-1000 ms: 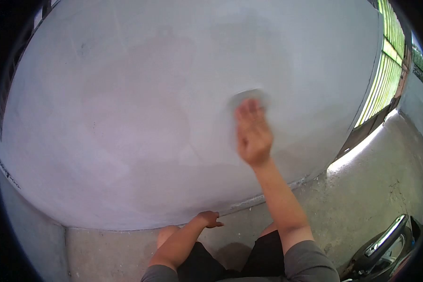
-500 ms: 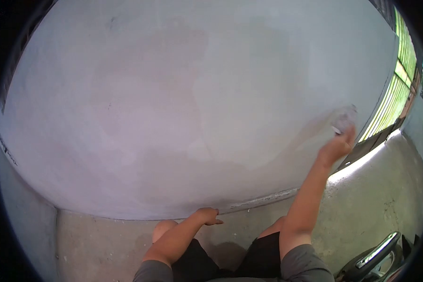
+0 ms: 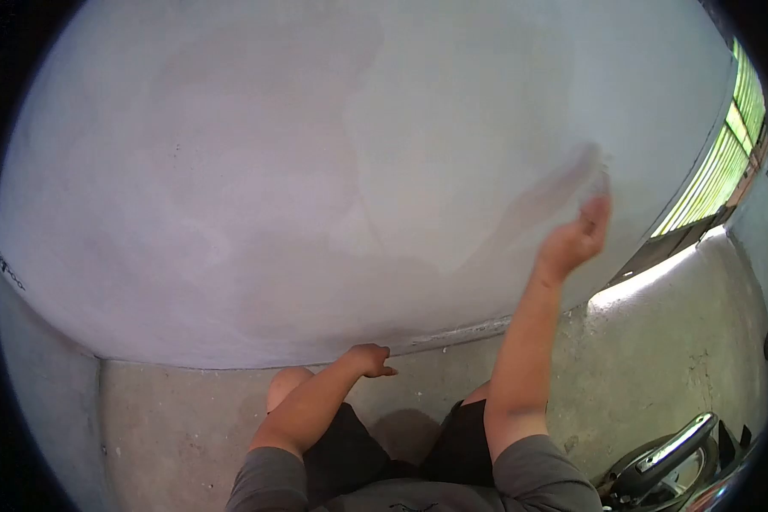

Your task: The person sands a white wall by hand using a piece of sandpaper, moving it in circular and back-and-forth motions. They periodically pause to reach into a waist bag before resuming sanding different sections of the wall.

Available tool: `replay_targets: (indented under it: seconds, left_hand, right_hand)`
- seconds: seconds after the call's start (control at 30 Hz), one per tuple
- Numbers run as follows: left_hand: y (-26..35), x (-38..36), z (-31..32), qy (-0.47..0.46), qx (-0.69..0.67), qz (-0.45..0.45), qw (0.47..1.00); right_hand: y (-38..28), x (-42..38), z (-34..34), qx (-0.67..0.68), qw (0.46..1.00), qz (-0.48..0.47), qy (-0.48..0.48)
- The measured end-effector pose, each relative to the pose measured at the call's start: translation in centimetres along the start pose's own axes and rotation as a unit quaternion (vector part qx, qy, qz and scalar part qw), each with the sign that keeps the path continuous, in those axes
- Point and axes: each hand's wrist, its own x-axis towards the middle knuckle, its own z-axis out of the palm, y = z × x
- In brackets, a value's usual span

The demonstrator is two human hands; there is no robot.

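Note:
My right hand [image 3: 576,243] is raised at the right part of a pale grey wall [image 3: 316,188], its fingers closed and smeared by motion. A whitish, thin-looking piece [image 3: 603,177] shows at its fingertips against the wall. That piece nearly blends with the wall, and its exact kind cannot be made out. My left hand [image 3: 370,360] hangs beside my left knee [image 3: 287,386], low before the base of the wall. It holds nothing that I can see, with thumb and fingers apart.
Concrete floor [image 3: 188,418] runs along the wall's foot. A motorcycle wheel and chrome exhaust [image 3: 678,444] stand at the lower right. Slatted green-lit panels [image 3: 721,158] lie past the wall's right edge. Another wall [image 3: 47,392] meets this one at the left.
My right hand has swept left and a little up along the wall with the whitish piece. The left hand stays by the knee. The view has tilted slightly downward.

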Motion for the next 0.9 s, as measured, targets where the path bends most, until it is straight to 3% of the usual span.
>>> replay_targets:
  seconds: [0.1, 0.17, 0.3, 0.43, 0.6, 0.7, 0.8, 0.9]
  left_hand:
    - [-0.2, -0.2, 0.0, 0.007, -0.003, -0.003, 1.000]
    - [-0.2, -0.2, 0.0, 0.009, -0.007, -0.002, 1.000]
    - [0.0, -0.2, -0.4, -0.001, -0.012, -0.003, 1.000]
    - [-0.3, 0.7, 0.0, -0.003, -0.008, 0.003, 1.000]
    - [-0.3, 0.6, 0.2, 0.011, -0.017, 0.016, 1.000]
    - [-0.2, 0.3, -0.2, 0.002, -0.027, 0.004, 1.000]
    - [0.2, -0.9, -1.0, 0.005, -0.035, -0.005, 0.999]
    - [-0.2, -0.5, -0.6, 0.018, -0.026, 0.005, 0.999]
  right_hand:
    - [0.0, -2.9, 2.7, -0.009, 0.996, -0.077, -0.051]
    - [0.2, -3.9, 3.5, -0.086, 0.969, -0.224, -0.063]
    - [-0.4, -5.1, 4.1, -0.078, 0.948, -0.291, -0.102]
    - [-1.6, -7.6, 4.9, -0.064, 0.944, -0.296, -0.132]
    - [-3.8, -11.5, 5.6, -0.023, 0.906, -0.340, -0.251]
    - [-2.2, -10.2, 5.3, -0.087, 0.917, -0.320, -0.221]
    - [0.3, -5.5, 4.6, -0.073, 0.944, -0.302, -0.109]
    - [2.7, -1.9, 2.3, -0.075, 0.992, -0.105, -0.004]
